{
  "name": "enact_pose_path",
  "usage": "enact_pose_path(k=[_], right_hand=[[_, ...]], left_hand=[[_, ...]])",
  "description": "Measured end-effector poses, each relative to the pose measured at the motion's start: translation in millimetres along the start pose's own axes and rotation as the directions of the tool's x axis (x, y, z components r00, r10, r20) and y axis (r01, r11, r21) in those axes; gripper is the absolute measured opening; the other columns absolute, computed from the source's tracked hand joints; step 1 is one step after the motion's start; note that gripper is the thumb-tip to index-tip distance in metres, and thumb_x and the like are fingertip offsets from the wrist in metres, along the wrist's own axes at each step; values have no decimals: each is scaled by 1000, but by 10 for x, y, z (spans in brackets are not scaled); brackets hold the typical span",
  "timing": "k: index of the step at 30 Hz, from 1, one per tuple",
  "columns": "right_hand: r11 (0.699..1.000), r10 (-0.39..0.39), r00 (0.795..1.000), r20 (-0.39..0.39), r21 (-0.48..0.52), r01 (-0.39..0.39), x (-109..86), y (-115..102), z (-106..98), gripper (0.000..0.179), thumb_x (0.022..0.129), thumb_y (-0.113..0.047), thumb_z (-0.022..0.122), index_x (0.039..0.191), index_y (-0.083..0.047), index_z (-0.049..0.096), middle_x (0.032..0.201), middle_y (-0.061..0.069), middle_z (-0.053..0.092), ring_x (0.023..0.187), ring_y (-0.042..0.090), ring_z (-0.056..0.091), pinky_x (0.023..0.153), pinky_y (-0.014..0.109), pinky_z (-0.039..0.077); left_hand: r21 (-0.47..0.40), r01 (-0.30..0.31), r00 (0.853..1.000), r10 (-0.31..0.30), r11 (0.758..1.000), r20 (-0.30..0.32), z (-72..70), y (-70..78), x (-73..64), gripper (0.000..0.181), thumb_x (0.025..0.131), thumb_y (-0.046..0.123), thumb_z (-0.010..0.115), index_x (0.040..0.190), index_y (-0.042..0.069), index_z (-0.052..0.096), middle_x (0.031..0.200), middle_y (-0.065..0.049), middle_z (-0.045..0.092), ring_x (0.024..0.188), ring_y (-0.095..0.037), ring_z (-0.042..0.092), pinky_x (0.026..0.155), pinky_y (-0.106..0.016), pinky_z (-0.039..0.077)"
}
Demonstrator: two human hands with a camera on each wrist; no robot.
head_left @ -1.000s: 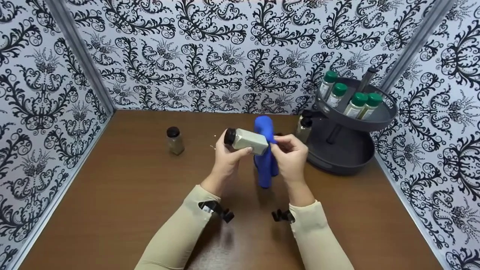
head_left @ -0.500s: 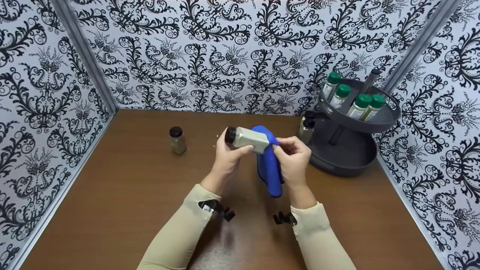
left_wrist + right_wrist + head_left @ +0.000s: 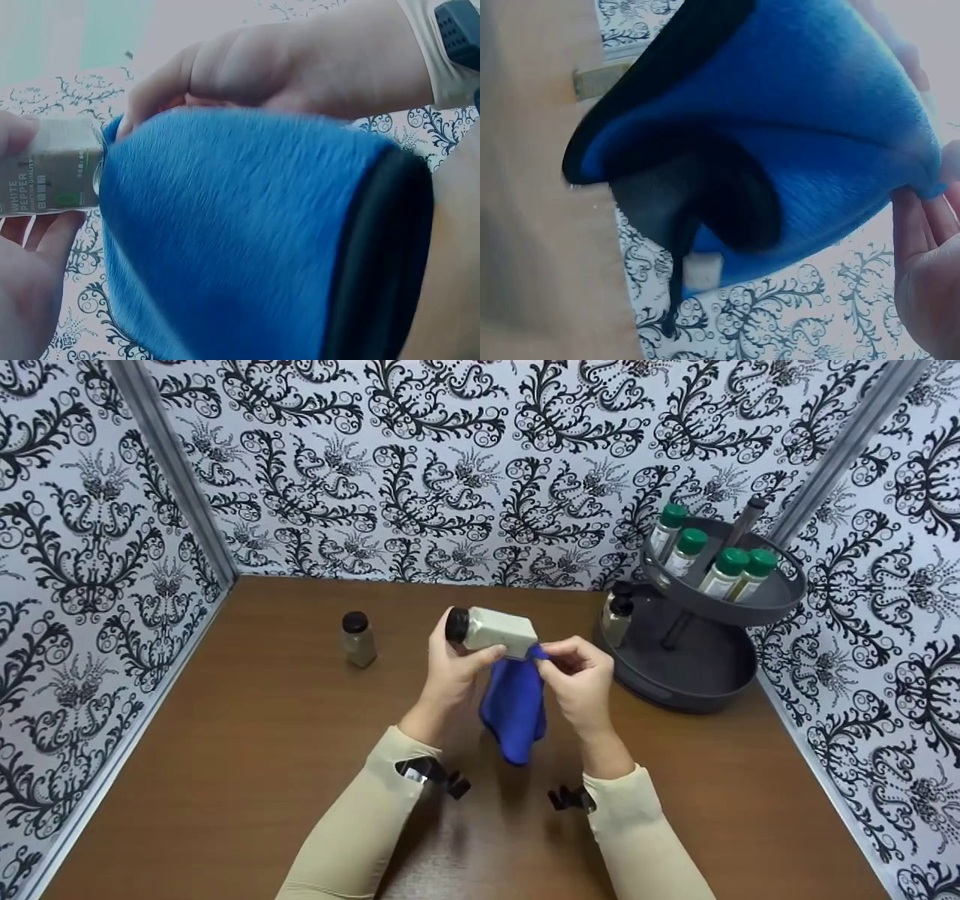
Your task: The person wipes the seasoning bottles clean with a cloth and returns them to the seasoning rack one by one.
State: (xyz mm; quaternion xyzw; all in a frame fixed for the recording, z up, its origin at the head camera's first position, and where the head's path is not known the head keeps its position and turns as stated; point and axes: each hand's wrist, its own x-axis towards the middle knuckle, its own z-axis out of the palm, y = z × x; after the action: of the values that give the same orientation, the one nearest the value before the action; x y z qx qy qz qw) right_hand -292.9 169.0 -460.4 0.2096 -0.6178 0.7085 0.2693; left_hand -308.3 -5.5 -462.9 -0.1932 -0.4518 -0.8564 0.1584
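My left hand (image 3: 448, 679) grips a square spice jar (image 3: 501, 631) with a black cap, tilted nearly on its side, cap to the left. In the left wrist view, the jar's label (image 3: 45, 180) reads white pepper. With thumb and fingers, my right hand (image 3: 583, 679) pinches a blue cloth (image 3: 516, 716) against the jar's base end. The rest of the cloth hangs down between the hands, above the table. A dark edging (image 3: 592, 142) runs along the cloth in the right wrist view. Cloth covers part of the base.
Another black-capped jar (image 3: 358, 643) stands on the table to the left. At the right is a dark two-tier rack (image 3: 686, 697). Several green-capped jars (image 3: 724, 574) stand on its upper tier, and black-capped jars (image 3: 617, 622) at the left of the lower one. Patterned walls enclose the table.
The cloth's upper part, which stuck up behind the jar, has dropped; the cloth now hangs lower and further left. My right hand keeps its pinch, and the left still holds the jar.
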Motion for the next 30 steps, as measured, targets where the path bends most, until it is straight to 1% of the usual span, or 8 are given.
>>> enact_pose_path(k=[6,10,13,19,22,25,27,30], right_hand=[[996,-67,993,-93,44,71,34,-24,-71,12,78,21,73,86,23,65,85,-2,80,77,9,75,70,20,61],[996,-35,985,-167,77,48,60,30,-80,10,78,24,70,86,21,66,84,-1,80,75,10,74,69,20,60],[998,-25,986,-167,45,33,62,56,-54,9,78,24,69,86,22,65,83,-4,79,74,8,73,68,20,59],[994,-32,996,-82,-108,23,-14,33,39,9,77,19,73,85,18,69,82,-12,77,73,3,70,65,17,58],[993,-51,998,-25,-108,48,-30,-20,33,10,77,20,75,85,17,71,84,-10,77,74,2,71,66,17,59],[997,-57,998,40,-50,59,-16,-96,-10,11,78,22,74,86,15,72,87,-6,79,76,4,73,66,17,59],[1000,-4,997,77,29,1,6,-131,-35,16,79,22,72,86,9,74,86,-4,79,75,5,72,65,17,58],[968,176,976,127,159,-195,54,-77,-85,25,81,21,68,87,-2,76,83,-2,77,72,7,68,62,18,55]], left_hand=[[31,27,998,-29,999,56,3,-52,-29,47,71,-14,78,107,10,60,106,0,72,98,-14,68,89,-27,57],[64,39,991,-47,997,128,27,-64,-66,48,69,-10,82,105,13,60,106,0,72,100,-15,67,90,-28,56],[83,30,988,-42,996,147,36,-53,-71,48,68,-7,84,106,12,61,105,1,73,100,-16,68,91,-29,56],[80,-1,998,-3,997,61,-47,-66,-5,48,70,-8,81,110,7,62,106,1,74,99,-14,69,90,-27,57],[44,24,999,-26,999,38,-106,-58,37,48,70,-11,80,111,7,63,105,1,74,97,-13,69,89,-27,58],[40,43,998,-44,998,38,-177,12,92,48,67,-11,80,109,8,63,103,0,73,96,-14,69,87,-27,59],[43,40,999,-41,998,23,-236,89,142,49,66,-11,81,108,6,63,102,-1,73,95,-16,69,87,-28,60],[56,28,999,-25,998,-41,-328,198,223,51,66,-11,81,112,2,64,102,-3,72,95,-17,69,87,-28,60]])
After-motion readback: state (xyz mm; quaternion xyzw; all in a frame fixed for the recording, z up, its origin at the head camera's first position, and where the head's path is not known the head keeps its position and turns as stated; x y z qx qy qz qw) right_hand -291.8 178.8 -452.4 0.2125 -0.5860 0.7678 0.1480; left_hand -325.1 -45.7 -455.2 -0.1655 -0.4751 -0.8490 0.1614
